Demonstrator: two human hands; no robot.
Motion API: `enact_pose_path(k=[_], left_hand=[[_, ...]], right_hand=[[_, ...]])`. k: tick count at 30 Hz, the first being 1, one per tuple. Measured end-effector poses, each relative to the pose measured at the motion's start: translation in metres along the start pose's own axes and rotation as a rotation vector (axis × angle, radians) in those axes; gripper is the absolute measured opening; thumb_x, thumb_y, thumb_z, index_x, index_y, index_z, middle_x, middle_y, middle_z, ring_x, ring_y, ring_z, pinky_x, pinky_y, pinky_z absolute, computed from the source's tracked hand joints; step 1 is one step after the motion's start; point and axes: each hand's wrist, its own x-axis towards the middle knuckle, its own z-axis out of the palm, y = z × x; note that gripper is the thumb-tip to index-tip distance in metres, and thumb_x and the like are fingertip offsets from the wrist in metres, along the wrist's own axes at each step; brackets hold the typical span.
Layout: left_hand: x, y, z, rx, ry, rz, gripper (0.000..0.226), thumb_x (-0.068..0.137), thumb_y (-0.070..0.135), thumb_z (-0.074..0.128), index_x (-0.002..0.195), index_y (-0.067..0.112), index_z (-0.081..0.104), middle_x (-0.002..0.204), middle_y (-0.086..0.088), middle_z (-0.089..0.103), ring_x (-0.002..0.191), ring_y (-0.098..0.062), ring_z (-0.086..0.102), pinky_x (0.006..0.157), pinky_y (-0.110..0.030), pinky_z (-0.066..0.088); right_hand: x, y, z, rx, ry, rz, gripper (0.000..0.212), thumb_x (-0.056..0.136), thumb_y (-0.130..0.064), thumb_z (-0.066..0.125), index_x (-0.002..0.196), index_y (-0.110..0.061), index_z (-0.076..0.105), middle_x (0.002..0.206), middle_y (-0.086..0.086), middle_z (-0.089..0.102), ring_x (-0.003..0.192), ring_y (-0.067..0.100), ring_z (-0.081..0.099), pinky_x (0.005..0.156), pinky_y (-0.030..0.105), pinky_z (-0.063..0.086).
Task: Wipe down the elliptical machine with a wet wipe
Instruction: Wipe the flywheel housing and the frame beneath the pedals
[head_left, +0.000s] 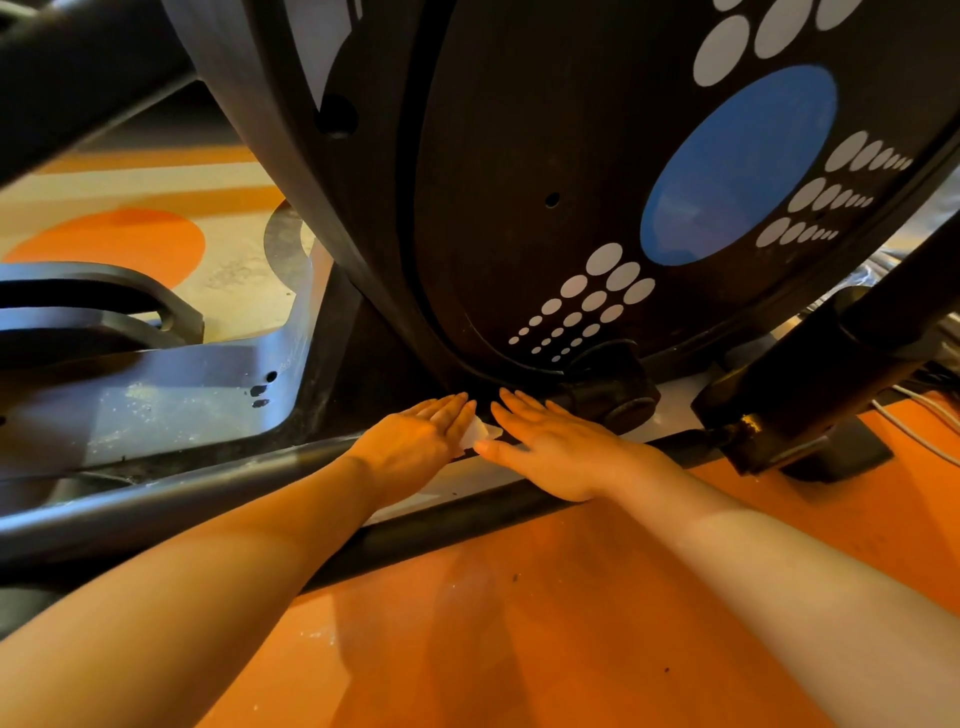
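Note:
The elliptical machine's black flywheel housing (519, 182), marked with a blue oval and white dots, fills the upper view. Both my hands reach under its lower edge onto the grey base frame (171, 395). My left hand (415, 441) lies flat with straight fingers, pressing a white wet wipe (475, 434), most of which is hidden beneath it. My right hand (545, 447) lies flat beside it, fingers straight, its thumb touching the wipe's corner.
A dark rail (156, 509) runs across under my forearms. A black crank arm and pivot (810, 384) stand at the right, with pale cables (919, 415) behind. The floor (519, 623) is orange; a pedal (78, 312) sits at the left.

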Motion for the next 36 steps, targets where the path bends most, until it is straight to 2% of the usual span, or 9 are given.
enact_pose_path(k=[3, 9, 14, 17, 22, 25, 27, 31, 36], left_hand=[[-0.001, 0.0, -0.001, -0.031, -0.003, 0.004, 0.068, 0.108, 0.016, 0.032, 0.153, 0.009, -0.018, 0.164, -0.011, -0.016, 0.153, -0.023, -0.005, 0.12, -0.029, 0.003], [-0.023, -0.011, 0.003, -0.01, -0.071, -0.049, 0.069, 0.108, 0.017, 0.03, 0.147, 0.008, -0.027, 0.163, -0.013, -0.019, 0.153, -0.026, -0.005, 0.121, -0.03, 0.008], [-0.027, -0.015, 0.007, 0.099, -0.017, 0.026, 0.067, 0.107, 0.01, 0.026, 0.14, 0.01, -0.032, 0.16, -0.014, -0.026, 0.147, -0.025, -0.022, 0.115, -0.034, -0.013], [-0.02, -0.011, 0.01, 0.09, 0.015, 0.062, 0.068, 0.105, 0.007, 0.025, 0.14, 0.011, -0.033, 0.151, -0.009, -0.035, 0.139, -0.022, -0.03, 0.112, -0.033, -0.016], [-0.03, -0.023, 0.019, 0.125, 0.033, 0.086, 0.081, 0.102, 0.004, 0.035, 0.14, 0.016, -0.036, 0.145, -0.003, -0.046, 0.132, -0.021, -0.043, 0.111, -0.032, -0.021], [-0.049, -0.039, 0.026, 0.121, -0.062, 0.042, 0.102, 0.099, 0.018, 0.054, 0.136, 0.019, -0.042, 0.143, 0.0, -0.049, 0.126, -0.017, -0.048, 0.103, -0.026, -0.03], [-0.054, -0.044, 0.026, 0.037, -0.06, 0.011, 0.097, 0.102, 0.025, 0.051, 0.139, 0.02, -0.038, 0.148, 0.001, -0.041, 0.131, -0.014, -0.042, 0.099, -0.02, -0.03], [-0.048, -0.044, 0.032, 0.003, 0.05, 0.012, 0.067, 0.107, 0.036, 0.025, 0.146, 0.017, -0.027, 0.154, -0.002, -0.03, 0.14, -0.016, -0.026, 0.112, -0.027, -0.016], [-0.038, -0.044, 0.035, -0.001, 0.133, 0.06, 0.06, 0.106, 0.044, 0.003, 0.15, 0.01, 0.027, 0.155, -0.008, 0.028, 0.142, -0.024, 0.028, 0.114, -0.041, 0.024]], right_hand=[[0.001, 0.001, 0.001, 0.014, 0.004, -0.003, 0.075, 0.097, -0.067, 0.019, 0.157, -0.027, 0.0, 0.164, -0.007, -0.011, 0.149, 0.008, -0.014, 0.12, 0.035, -0.004], [-0.004, 0.001, 0.0, 0.004, 0.003, -0.005, 0.071, 0.097, -0.066, 0.017, 0.157, -0.031, 0.005, 0.164, -0.009, -0.009, 0.148, 0.006, -0.014, 0.121, 0.038, -0.006], [-0.001, 0.0, 0.001, -0.003, 0.012, -0.009, 0.07, 0.098, -0.066, 0.018, 0.157, -0.031, 0.005, 0.164, -0.008, -0.009, 0.149, 0.007, -0.013, 0.123, 0.041, -0.005], [0.001, 0.002, 0.002, 0.004, 0.011, -0.009, 0.069, 0.098, -0.065, 0.02, 0.157, -0.032, 0.003, 0.164, -0.008, -0.01, 0.149, 0.007, -0.014, 0.123, 0.041, -0.005], [0.001, 0.004, 0.002, 0.021, -0.003, -0.001, 0.07, 0.097, -0.066, 0.02, 0.156, -0.034, 0.003, 0.163, -0.011, -0.011, 0.148, 0.005, -0.015, 0.121, 0.04, -0.006], [0.001, 0.003, 0.001, 0.028, -0.004, -0.004, 0.069, 0.097, -0.066, 0.02, 0.156, -0.035, 0.003, 0.163, -0.012, -0.011, 0.147, 0.004, -0.015, 0.121, 0.039, -0.006], [0.002, 0.003, 0.001, 0.034, -0.003, -0.008, 0.069, 0.097, -0.066, 0.02, 0.156, -0.035, 0.004, 0.163, -0.013, -0.011, 0.147, 0.003, -0.014, 0.121, 0.04, -0.007], [0.002, 0.002, 0.002, 0.034, -0.004, 0.0, 0.069, 0.097, -0.066, 0.021, 0.156, -0.035, 0.004, 0.163, -0.013, -0.011, 0.147, 0.003, -0.014, 0.121, 0.04, -0.006], [0.002, 0.002, 0.002, 0.035, 0.006, 0.006, 0.069, 0.097, -0.066, 0.022, 0.156, -0.036, 0.004, 0.163, -0.013, -0.01, 0.147, 0.004, -0.014, 0.121, 0.042, -0.006]])
